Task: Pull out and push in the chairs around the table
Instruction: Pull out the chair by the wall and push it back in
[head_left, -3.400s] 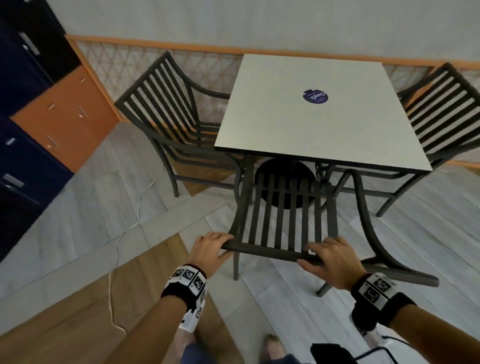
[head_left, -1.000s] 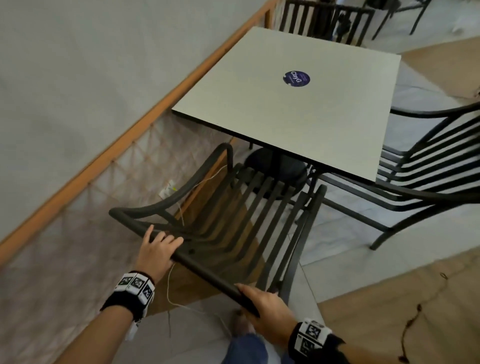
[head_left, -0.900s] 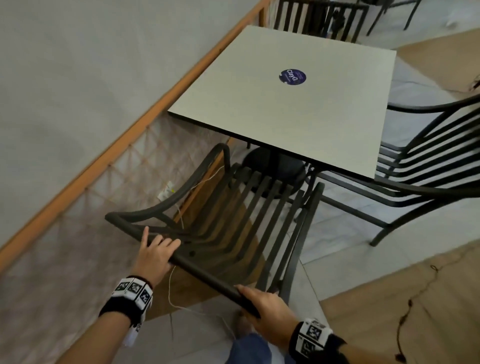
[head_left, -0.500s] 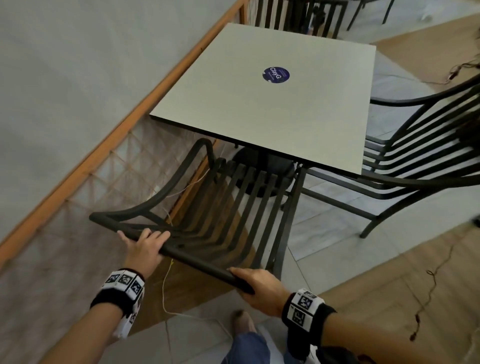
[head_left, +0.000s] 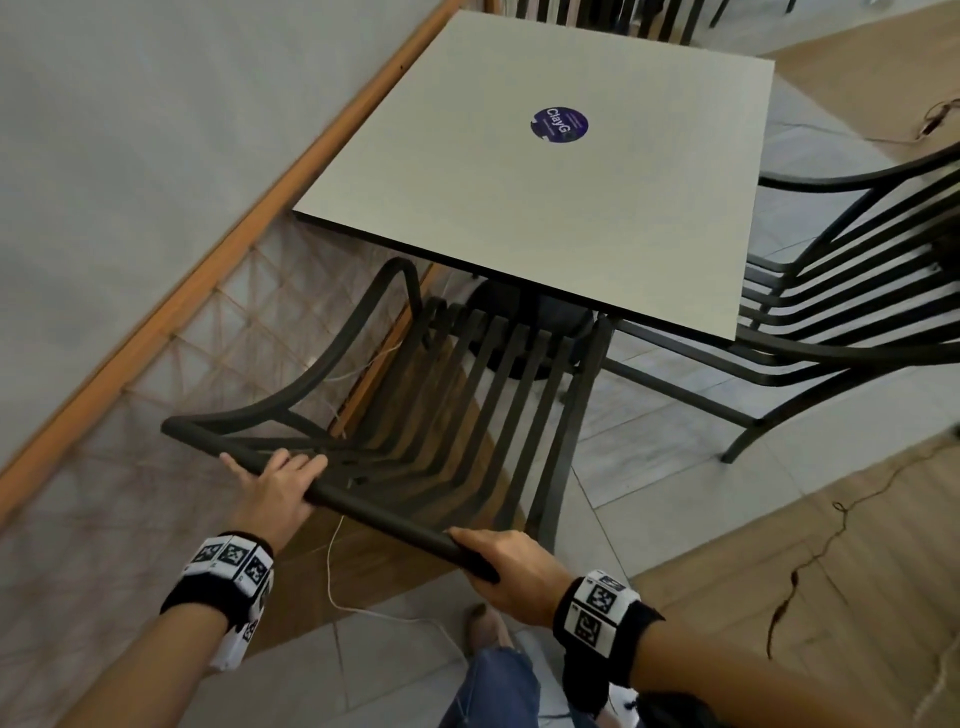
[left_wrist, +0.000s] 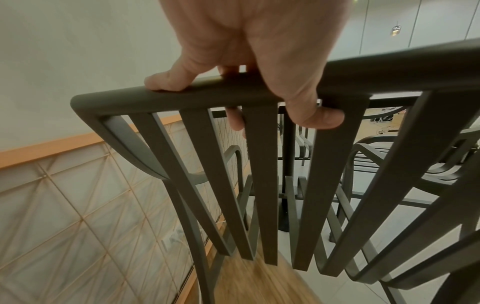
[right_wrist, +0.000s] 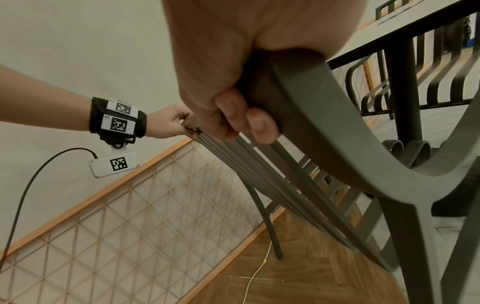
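1. Your left hand (head_left: 278, 486) grips the top rail of the dark slatted chair (head_left: 467, 395) near its left corner. The fingers (left_wrist: 235, 121) wrap over the rail and the thumb hooks under it.
2. Your right hand (head_left: 511, 569) grips the same rail at its right end, fingers (right_wrist: 262, 125) curled tight around it.
3. The chair's front sits under the near edge of the tabletop (head_left: 545, 208), back towards you.
4. A second dark chair (head_left: 857, 291) stands at the tabletop's right side.
5. A round purple sticker (head_left: 559, 124) sits on the tabletop.
6. A white cable (head_left: 363, 597) lies on the floor under the chair.
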